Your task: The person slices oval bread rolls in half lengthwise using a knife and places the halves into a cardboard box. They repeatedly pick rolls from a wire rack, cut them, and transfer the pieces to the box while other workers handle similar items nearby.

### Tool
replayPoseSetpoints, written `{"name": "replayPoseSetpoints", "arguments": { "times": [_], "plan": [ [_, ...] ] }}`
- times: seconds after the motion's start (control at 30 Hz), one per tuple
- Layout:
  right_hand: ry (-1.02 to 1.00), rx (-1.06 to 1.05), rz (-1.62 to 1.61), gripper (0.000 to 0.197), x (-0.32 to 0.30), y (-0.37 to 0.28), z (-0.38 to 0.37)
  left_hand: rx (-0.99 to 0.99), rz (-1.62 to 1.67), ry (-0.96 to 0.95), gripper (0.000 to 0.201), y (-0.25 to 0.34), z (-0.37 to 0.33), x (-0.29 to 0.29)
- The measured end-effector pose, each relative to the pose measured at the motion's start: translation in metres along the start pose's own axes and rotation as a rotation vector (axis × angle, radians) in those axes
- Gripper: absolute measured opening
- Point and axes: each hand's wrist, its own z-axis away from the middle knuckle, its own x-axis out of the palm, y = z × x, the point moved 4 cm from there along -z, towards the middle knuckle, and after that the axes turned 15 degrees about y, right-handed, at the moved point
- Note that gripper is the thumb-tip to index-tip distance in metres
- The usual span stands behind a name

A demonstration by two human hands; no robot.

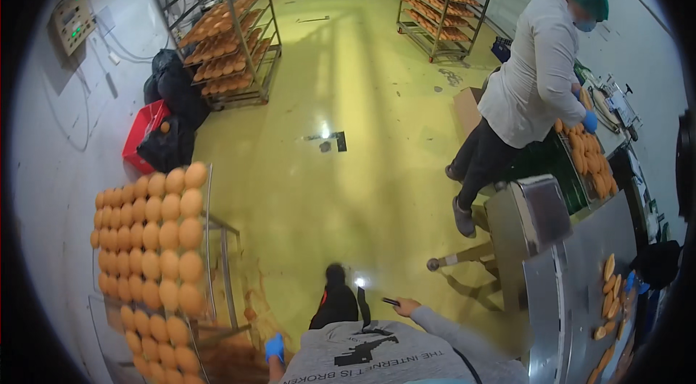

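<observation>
In the head view, looking down across a yellow floor [326, 188], the wearer appeared to be in mid-stride, seemingly between handling steps, with neither hand on any bread. At the lower centre, the bare right hand [408, 306] had its fingers curled around a short black rod-shaped object [391, 302], its tip pointing left. At the lower edge, left of centre, the blue-gloved left hand [274, 348] hung apart from the nearby rack; its fingers were too small to tell whether they were spread or curled. The next move seemed to call for keeping a secure hold on the rod and keeping the left arm clear of the metal rack [224, 253] at the lower left. The rod looked slim, dark and straight, part of it hidden by the hand, so its kind could not be told. Beside the left hand, smooth, round, golden-brown buns [170, 266] filled the rack's trays in close rows.
</observation>
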Motion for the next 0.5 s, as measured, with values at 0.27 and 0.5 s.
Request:
{"name": "replayPoseSetpoints", "arguments": {
  "times": [0.27, 0.5],
  "plan": [
    [0.112, -0.377, 0.095, 0.031, -0.173, -0.132, -0.262, 0.833, -0.24, -0.756, 0.082, 0.602, 0.014, 0.029],
    [0.526, -0.394, -0.092, 0.031, -0.335, -0.052, -0.458, 1.298, -0.855, -0.802, 0.074, 0.898, -0.052, 0.081]
  ]
}}
